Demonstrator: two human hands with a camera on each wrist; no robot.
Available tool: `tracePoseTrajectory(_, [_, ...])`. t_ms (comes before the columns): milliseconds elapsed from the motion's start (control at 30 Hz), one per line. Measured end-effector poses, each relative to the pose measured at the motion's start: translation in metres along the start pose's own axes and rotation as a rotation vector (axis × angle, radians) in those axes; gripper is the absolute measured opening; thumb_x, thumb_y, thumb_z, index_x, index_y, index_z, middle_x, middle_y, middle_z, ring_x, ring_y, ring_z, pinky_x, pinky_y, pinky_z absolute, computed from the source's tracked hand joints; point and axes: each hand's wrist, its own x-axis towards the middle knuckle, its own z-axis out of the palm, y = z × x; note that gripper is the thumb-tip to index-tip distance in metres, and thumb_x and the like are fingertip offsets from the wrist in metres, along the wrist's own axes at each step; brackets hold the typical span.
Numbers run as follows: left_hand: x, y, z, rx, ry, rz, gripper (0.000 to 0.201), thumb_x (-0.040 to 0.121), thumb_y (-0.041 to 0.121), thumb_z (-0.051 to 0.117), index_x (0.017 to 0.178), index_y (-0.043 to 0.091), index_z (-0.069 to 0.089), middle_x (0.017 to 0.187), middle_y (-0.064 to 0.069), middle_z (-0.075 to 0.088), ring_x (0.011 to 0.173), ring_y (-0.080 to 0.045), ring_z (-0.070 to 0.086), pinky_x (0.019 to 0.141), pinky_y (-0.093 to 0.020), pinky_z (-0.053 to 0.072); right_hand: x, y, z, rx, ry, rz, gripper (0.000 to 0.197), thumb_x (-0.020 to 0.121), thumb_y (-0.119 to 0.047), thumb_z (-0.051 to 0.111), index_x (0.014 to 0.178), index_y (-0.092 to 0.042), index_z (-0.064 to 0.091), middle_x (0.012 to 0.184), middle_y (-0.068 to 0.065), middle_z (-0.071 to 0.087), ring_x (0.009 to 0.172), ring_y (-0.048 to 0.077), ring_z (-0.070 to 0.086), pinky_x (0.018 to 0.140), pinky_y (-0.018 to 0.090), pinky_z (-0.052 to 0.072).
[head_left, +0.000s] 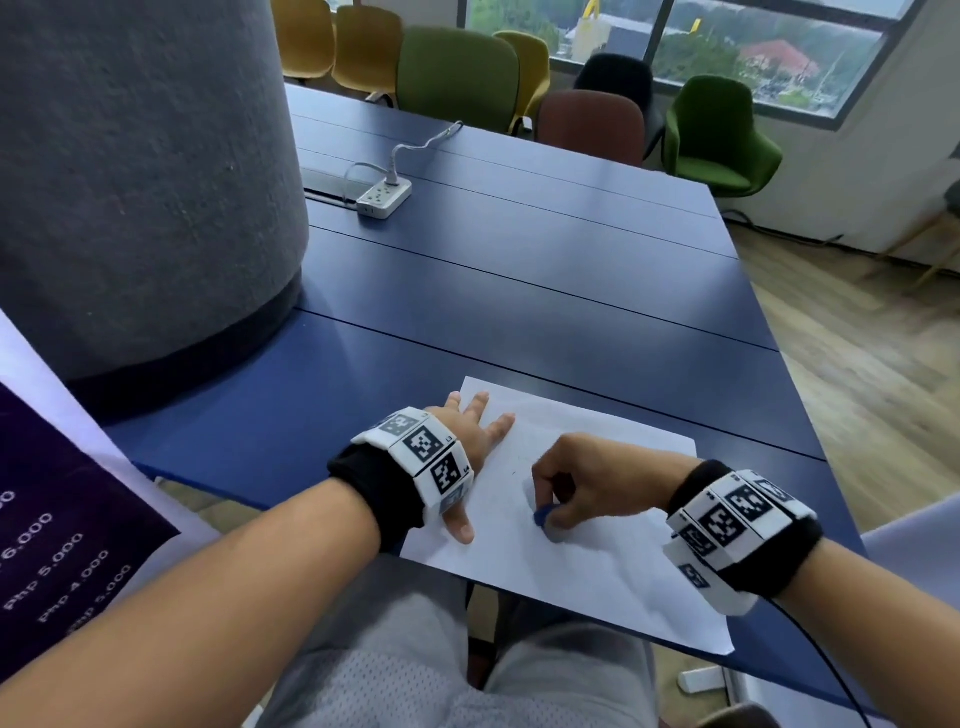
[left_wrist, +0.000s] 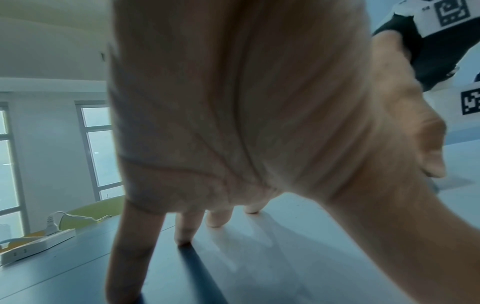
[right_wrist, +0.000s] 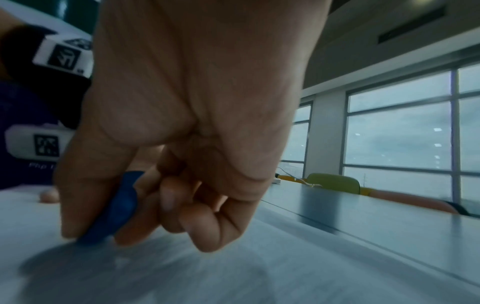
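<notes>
A white sheet of paper (head_left: 582, 525) lies on the blue table (head_left: 519, 291) near its front edge. My left hand (head_left: 470, 441) lies flat on the sheet's left side with straight, spread fingers (left_wrist: 187, 228) pressing it down. My right hand (head_left: 587, 483) hovers low over the middle of the paper (right_wrist: 233, 273) and pinches a small blue eraser-like piece (head_left: 542, 517) between thumb and forefinger. That blue piece (right_wrist: 116, 207) touches the sheet with its lower end. The other right fingers are curled in.
A white power strip (head_left: 383, 196) with a plugged cable sits farther back on the table. A large grey felt column (head_left: 135, 182) stands at the left. Coloured chairs (head_left: 457, 78) line the far edge. A purple printed board (head_left: 57, 530) leans at my left.
</notes>
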Motion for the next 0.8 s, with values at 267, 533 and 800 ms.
tracePoseTrajectory(267, [0.000, -0.001, -0.001, -0.011, -0.006, 0.008, 0.146, 0.057, 0.050, 0.090, 0.153, 0.030, -0.019, 0.162, -0.008, -0.020, 0.149, -0.034, -0.009, 0.113, -0.053, 0.026, 0.007, 0.003, -0.008, -0.018, 0.056, 0.028, 0.011, 0.076, -0.023, 0.077, 0.079, -0.015, 0.070, 0.061, -0.009, 0.056, 0.051, 0.004, 0.046, 0.052, 0.015, 0.037])
tracePoseTrajectory(533, [-0.001, -0.001, -0.001, -0.019, -0.014, 0.009, 0.146, 0.058, 0.051, 0.089, 0.153, 0.030, -0.020, 0.161, -0.008, -0.021, 0.149, -0.033, -0.010, 0.114, -0.053, 0.026, 0.014, 0.011, -0.016, -0.009, 0.172, 0.075, 0.013, 0.075, -0.025, 0.077, 0.072, -0.022, 0.065, 0.061, -0.009, 0.055, 0.053, 0.006, 0.047, 0.054, 0.022, 0.041])
tracePoseTrajectory(800, [-0.001, 0.000, -0.002, -0.008, -0.012, 0.005, 0.146, 0.058, 0.051, 0.089, 0.153, 0.029, -0.020, 0.161, -0.008, -0.021, 0.149, -0.034, -0.009, 0.114, -0.053, 0.026, 0.017, 0.013, -0.018, -0.065, 0.126, 0.084, 0.012, 0.078, -0.028, 0.076, 0.079, -0.018, 0.070, 0.062, -0.011, 0.056, 0.053, 0.003, 0.048, 0.049, 0.013, 0.036])
